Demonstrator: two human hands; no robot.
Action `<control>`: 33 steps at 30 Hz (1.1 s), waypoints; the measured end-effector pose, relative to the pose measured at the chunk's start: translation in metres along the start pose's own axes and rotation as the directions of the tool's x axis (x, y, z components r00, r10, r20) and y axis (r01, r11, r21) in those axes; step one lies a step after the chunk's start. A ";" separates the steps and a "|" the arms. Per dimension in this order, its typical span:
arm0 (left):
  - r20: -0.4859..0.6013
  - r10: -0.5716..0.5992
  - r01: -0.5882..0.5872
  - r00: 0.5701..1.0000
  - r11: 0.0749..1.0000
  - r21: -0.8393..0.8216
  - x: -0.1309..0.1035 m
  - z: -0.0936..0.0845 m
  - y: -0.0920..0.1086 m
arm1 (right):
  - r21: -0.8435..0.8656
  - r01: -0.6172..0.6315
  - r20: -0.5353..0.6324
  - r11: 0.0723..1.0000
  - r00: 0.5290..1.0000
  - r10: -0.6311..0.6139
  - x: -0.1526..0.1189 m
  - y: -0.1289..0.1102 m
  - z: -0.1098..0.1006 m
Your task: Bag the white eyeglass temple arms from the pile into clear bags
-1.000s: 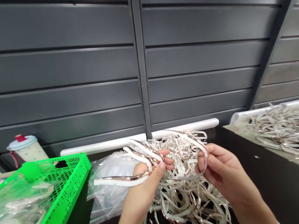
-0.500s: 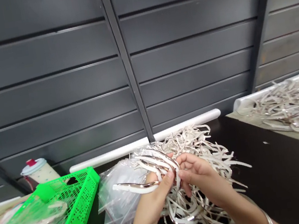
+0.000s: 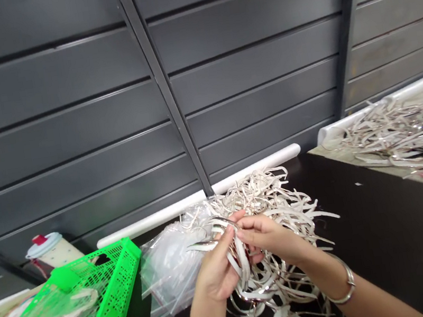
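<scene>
Several curved strips (image 3: 242,255), white on one side and shiny metallic on the other, are bunched in my left hand (image 3: 217,273). Its fingers are closed around them, thumb on top. My right hand (image 3: 266,235) meets it from the right, thumb and fingers pinched on the upper part of the same bunch. Under and behind both hands spreads a tangled pile of like strips (image 3: 269,192) on the black tabletop (image 3: 373,240). Clear plastic bags (image 3: 169,272) lie flat just left of my left hand. The exact kind of the strips cannot be made out.
At the left stands a bright green plastic basket (image 3: 110,308) holding bagged strips. Behind it is a cup (image 3: 59,249) with a red-topped lid. White tubes (image 3: 156,215) run along the grey panel wall (image 3: 106,100). Another strip pile (image 3: 415,126) lies at the far right.
The bunch has turned from pointing left to hanging more downward between my hands. My left hand has rolled palm-up, and the view has shifted slightly right.
</scene>
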State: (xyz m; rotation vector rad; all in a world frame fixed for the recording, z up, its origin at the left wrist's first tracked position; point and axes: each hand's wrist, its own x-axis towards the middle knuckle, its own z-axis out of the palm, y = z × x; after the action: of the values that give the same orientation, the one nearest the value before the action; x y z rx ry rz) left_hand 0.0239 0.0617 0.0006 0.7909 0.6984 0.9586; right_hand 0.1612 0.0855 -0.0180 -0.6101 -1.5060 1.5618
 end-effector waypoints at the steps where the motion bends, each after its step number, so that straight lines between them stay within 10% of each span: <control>1: -0.007 0.000 0.000 1.000 1.000 -0.022 0.001 0.002 -0.001 | -0.023 -0.005 0.006 1.000 1.000 0.005 0.000 -0.001 0.001; 9: -0.004 0.168 -0.168 0.986 0.985 -0.024 0.003 0.002 -0.010 | -0.185 0.088 0.088 0.979 0.993 -0.073 -0.007 -0.004 0.003; 15: 0.039 0.383 -0.370 0.923 0.855 0.363 0.000 -0.002 -0.018 | -0.111 0.062 0.204 0.992 0.978 -0.038 -0.006 0.006 0.001; 22: 0.227 0.376 -0.430 0.898 0.644 0.633 -0.012 0.000 -0.010 | -0.109 0.068 0.383 0.992 0.924 -0.022 -0.011 -0.005 -0.008; 26: 0.346 0.133 -0.307 0.929 0.798 0.518 -0.014 -0.003 -0.013 | 0.053 -0.025 0.504 0.998 0.864 -0.005 -0.019 -0.009 -0.010; 29: 0.392 0.219 -0.414 0.894 0.739 0.531 -0.018 -0.007 -0.004 | 0.282 0.038 0.293 0.959 0.948 -0.124 -0.026 -0.016 -0.010; 33: 0.148 0.398 -0.348 0.905 0.495 0.796 -0.014 -0.033 0.020 | 0.447 0.237 -0.217 0.863 0.964 -0.153 -0.037 -0.037 -0.015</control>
State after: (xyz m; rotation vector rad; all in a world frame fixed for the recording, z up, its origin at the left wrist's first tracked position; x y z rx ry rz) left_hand -0.0170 0.0651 0.0018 1.8181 1.0670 1.0385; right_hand 0.2019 0.0594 0.0076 -0.2899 -0.9693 1.5900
